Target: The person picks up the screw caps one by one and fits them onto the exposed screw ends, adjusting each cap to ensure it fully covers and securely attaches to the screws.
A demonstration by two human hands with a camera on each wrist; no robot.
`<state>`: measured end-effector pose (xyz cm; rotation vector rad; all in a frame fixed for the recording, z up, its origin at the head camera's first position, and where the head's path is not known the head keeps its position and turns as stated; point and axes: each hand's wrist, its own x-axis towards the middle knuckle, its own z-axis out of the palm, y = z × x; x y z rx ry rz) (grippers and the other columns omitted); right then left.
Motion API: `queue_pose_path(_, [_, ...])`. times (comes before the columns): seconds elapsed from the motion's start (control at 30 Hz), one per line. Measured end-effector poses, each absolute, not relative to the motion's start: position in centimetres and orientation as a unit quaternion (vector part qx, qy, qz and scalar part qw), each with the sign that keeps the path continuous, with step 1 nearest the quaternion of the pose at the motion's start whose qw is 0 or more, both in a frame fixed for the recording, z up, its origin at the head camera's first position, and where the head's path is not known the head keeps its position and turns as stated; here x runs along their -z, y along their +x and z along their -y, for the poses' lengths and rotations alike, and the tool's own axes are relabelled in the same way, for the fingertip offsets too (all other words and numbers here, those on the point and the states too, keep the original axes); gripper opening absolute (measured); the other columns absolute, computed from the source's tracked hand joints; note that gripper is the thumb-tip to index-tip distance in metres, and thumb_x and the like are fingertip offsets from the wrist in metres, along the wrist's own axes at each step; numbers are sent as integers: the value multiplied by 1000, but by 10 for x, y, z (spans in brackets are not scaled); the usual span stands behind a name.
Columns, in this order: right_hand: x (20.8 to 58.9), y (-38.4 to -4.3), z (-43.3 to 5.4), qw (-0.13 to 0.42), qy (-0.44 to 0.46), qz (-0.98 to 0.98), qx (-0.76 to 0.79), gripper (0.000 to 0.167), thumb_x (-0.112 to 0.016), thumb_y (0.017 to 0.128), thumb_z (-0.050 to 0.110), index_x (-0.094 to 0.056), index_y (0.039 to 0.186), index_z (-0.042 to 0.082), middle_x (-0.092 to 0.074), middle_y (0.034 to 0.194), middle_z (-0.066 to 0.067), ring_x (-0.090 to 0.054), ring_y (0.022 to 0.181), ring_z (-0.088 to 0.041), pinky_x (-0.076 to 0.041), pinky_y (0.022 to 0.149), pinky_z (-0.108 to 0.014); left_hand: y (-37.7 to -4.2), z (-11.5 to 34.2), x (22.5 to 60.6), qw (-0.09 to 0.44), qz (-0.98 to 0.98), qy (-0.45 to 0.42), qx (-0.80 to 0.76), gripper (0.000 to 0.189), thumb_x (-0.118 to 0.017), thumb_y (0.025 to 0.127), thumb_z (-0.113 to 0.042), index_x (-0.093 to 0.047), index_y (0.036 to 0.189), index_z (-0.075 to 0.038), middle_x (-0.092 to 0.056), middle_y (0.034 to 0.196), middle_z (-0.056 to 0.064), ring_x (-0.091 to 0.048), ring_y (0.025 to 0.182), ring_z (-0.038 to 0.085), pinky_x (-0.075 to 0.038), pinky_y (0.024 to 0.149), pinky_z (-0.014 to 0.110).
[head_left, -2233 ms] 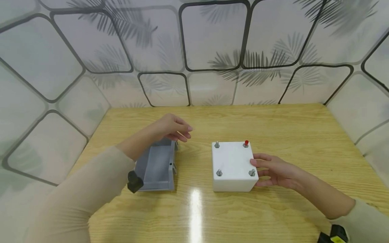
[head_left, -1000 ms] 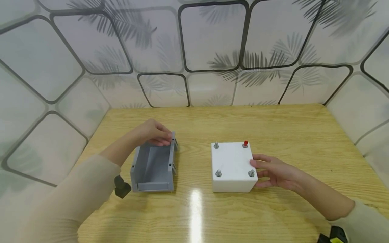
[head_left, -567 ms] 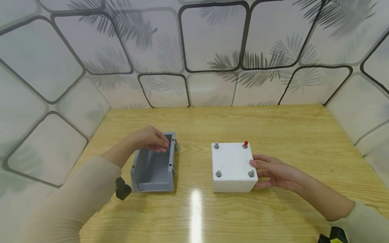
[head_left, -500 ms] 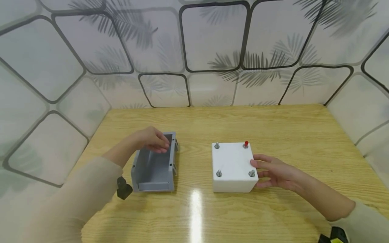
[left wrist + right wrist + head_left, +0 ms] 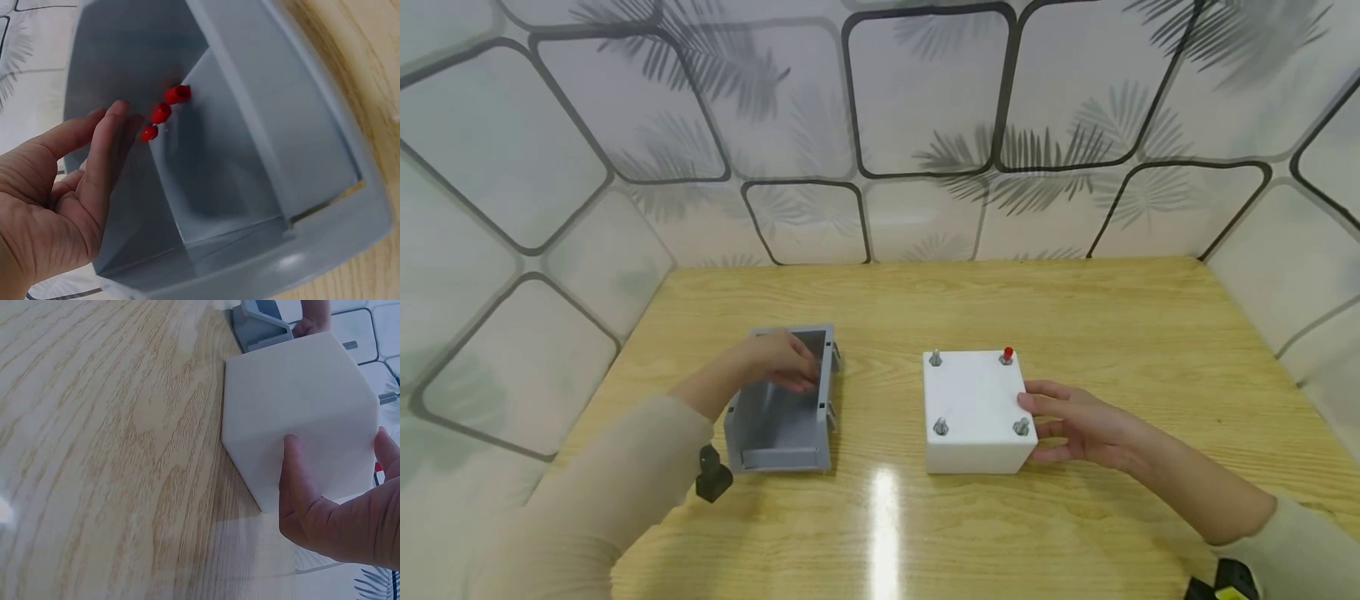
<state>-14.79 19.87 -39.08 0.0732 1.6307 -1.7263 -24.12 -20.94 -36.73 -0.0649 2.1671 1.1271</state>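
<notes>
My left hand (image 5: 782, 360) reaches down into a grey plastic storage bin (image 5: 781, 459). In the left wrist view, the fingers of that left hand (image 5: 81, 175) are loosely bent close to three small red caps (image 5: 161, 113) lying inside the bin. Nothing is visibly pinched. A white box (image 5: 976, 400) with threaded metal studs at its top corners stands on the table. Its far right stud carries a red cap (image 5: 1008, 354). My right hand (image 5: 1086, 425) holds the box's right side, thumb at the top edge and fingers against the side wall (image 5: 312, 456).
The wooden table (image 5: 880, 300) is bounded by patterned panels (image 5: 925, 217) at the back and sides. A strip of table separates the bin from the box. Black wrist mounts (image 5: 712, 475) sit at the sleeves.
My left hand has come back from beyond the bin's right rim, then lowered into the bin. The right hand and the box have stayed put.
</notes>
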Motion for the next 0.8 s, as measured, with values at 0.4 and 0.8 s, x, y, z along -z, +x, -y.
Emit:
queue_pose_path(0.4, [390, -146, -199, 373, 33, -635, 676, 74, -56, 95, 34, -14, 147, 2, -59, 108, -2, -62, 96, -18, -58, 80, -39, -241, 205, 390, 337, -840, -42, -423, 29, -57, 88, -1, -57, 113, 15, -71, 80, 14, -67, 66, 14, -59, 70, 31])
queue_pose_path(0.8, [391, -147, -201, 373, 32, -635, 675, 73, -56, 96, 34, -15, 147, 2, -60, 108, -3, -62, 97, -19, -57, 81, -40, -241, 202, 400, 330, -852, -89, -398, 22, -60, 89, -4, -59, 107, 8, -68, 82, 13, -66, 65, 14, -59, 68, 29])
